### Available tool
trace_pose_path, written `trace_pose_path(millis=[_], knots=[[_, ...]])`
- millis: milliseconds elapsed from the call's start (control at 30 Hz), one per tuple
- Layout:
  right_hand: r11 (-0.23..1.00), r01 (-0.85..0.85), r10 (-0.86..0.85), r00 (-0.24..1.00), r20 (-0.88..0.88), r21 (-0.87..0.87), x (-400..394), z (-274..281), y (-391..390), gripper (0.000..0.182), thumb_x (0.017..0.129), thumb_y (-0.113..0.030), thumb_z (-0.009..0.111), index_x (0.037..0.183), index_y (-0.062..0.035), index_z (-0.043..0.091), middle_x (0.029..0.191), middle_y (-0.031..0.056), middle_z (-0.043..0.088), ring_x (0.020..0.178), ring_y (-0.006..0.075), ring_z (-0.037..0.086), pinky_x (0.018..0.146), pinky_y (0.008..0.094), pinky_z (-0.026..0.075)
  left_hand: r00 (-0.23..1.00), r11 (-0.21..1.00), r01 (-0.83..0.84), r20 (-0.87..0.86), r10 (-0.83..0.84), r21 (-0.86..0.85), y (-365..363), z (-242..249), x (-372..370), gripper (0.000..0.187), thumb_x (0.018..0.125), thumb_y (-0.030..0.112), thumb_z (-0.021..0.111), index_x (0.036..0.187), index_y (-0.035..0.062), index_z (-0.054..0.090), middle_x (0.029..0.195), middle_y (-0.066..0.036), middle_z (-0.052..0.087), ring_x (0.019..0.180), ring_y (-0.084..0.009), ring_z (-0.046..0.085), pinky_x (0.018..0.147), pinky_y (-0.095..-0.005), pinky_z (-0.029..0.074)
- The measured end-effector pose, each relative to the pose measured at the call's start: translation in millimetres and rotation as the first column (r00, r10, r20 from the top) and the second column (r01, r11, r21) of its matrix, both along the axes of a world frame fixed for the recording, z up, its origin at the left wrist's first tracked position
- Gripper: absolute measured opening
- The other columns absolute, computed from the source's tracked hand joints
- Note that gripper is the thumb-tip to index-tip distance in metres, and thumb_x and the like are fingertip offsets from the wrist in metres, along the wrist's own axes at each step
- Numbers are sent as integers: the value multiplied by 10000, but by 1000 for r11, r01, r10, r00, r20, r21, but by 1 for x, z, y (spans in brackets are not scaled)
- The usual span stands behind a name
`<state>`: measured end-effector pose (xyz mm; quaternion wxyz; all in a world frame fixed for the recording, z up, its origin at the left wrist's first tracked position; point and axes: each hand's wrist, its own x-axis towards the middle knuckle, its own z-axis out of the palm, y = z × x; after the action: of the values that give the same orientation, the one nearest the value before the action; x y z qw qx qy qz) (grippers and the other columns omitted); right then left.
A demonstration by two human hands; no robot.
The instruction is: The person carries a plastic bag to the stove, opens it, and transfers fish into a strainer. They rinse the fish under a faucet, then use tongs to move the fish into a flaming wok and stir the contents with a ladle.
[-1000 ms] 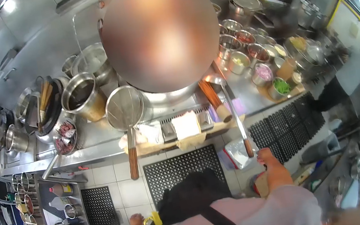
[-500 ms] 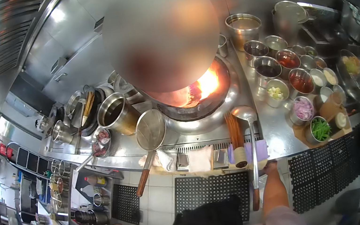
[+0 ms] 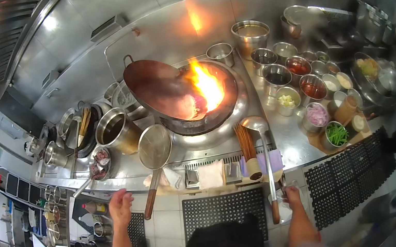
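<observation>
My left hand hangs in the air before the counter's front edge, fingers loosely bent and apart, with nothing in it. Closest to it is the wooden handle of a mesh strainer, which sticks out over the edge. My right hand is low at the counter's front edge, fingers curled around a small dark part that I cannot make out. Beside it, a ladle lies with its handle overhanging. A wok leans tilted on the burner ring, with tall flames at its right side.
A bamboo brush and folded cloths lie along the front edge. Left of the burner stands a tall pot of dark liquid. Several metal containers, one with chopped greens, crowd the right counter. Rubber mats cover the floor.
My left hand has risen forward from beside my body toward the strainer's handle. My right hand has drawn slightly back from the counter edge. The view has shifted, and the wok shows fully.
</observation>
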<state>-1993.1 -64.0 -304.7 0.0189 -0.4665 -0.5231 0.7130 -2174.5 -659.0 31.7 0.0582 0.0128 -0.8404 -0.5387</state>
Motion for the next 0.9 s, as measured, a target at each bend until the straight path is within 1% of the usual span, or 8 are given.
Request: trace_pose_path(millis=[267,333,433,533,667,700,800,900], knots=[[999,45,-45,998,33,-15,146,118,-43,214,795,-142,745,769,-56,551,752,97,634,631,245,662,535,390,581,829,826,558,5,-560,80,59,4,-49,266,945,121,610,1186,9,595,1010,-83,688,917,-139,649,837,-286,521],[970,220,-217,975,-48,101,174,185,-86,201,781,-60,727,740,-60,531,719,86,616,592,202,628,471,336,521,694,691,706,44,-719,155,65,4,-50,257,946,114,609,1183,17,601,1023,-85,695,934,-140,651,838,-283,521],[853,15,-76,993,95,521,201,267,-137,203,775,-6,703,726,-61,513,702,55,597,599,127,576,482,269,443,427,433,889,72,-902,153,72,9,-47,273,948,162,616,1187,31,604,1035,-95,701,957,-157,662,840,-293,524],[506,-86,-72,987,141,858,188,338,-194,196,773,33,682,726,-49,510,684,24,578,610,71,520,515,236,381,227,228,964,23,-974,136,91,9,-43,312,942,229,629,1179,26,608,1038,-93,702,971,-169,663,848,-307,524],[598,342,20,898,-440,725,113,382,-263,224,740,88,710,753,-36,524,1211,216,613,910,117,594,740,253,471,21,22,956,6,-1000,293,127,29,-20,458,933,247,636,1312,29,501,1128,-122,665,1024,-181,641,891,-309,507],[663,296,76,887,-455,688,91,390,-279,229,736,83,726,776,-33,532,1318,246,527,1040,167,574,827,279,467,-23,-16,929,15,-1000,369,135,31,-11,516,930,238,638,1366,31,457,1172,-128,648,1047,-187,632,907,-307,500],[769,183,263,783,-564,612,19,375,-326,244,742,49,762,852,-21,556,1417,286,444,1290,295,485,1009,354,427,322,162,614,-58,-945,773,149,39,15,715,905,196,660,1475,56,251,1214,-168,593,1067,-246,624,919,-363,509],[782,-30,495,637,-591,623,-49,355,-366,300,756,15,774,980,-22,577,1431,264,434,1320,304,457,1057,388,399,614,116,196,-30,-788,974,144,39,-6,824,855,152,715,1467,89,167,1139,-158,560,922,-262,652,816,-395,547]])
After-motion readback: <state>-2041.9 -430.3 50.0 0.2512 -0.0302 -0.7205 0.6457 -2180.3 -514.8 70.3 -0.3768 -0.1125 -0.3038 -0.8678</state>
